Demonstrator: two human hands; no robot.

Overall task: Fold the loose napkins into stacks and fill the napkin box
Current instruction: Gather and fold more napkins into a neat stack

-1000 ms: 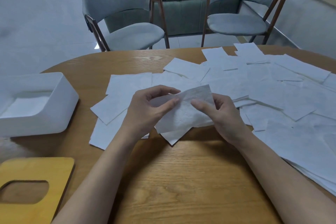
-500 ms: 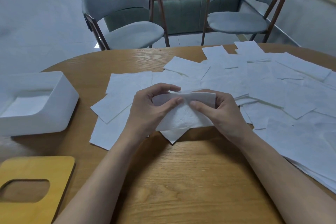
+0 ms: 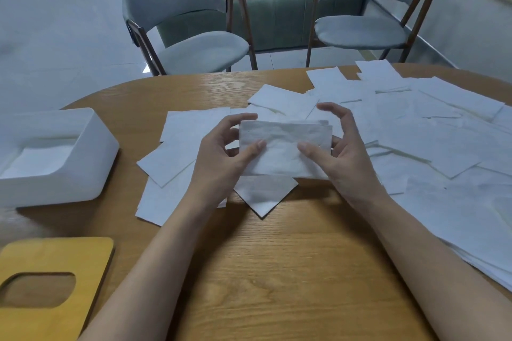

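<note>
A folded white napkin (image 3: 282, 144) is held above the table between both hands. My left hand (image 3: 221, 158) pinches its left side, thumb on the front and fingers curled behind the top edge. My right hand (image 3: 340, 155) pinches its right side with the thumb on the front and the fingers arched over the top. Several loose napkins (image 3: 432, 147) lie spread over the middle and right of the wooden table (image 3: 277, 271). The white napkin box (image 3: 91, 158) sits open at the left, with folded napkins inside.
The box's yellow wooden lid (image 3: 55, 260) with an oval slot lies at the near left corner. Two grey chairs (image 3: 194, 22) stand beyond the far table edge. One napkin corner (image 3: 263, 199) points toward me under the hands.
The napkin went from a loose crumpled sheet to a flat folded rectangle. Both hands have lifted it and moved to its two ends.
</note>
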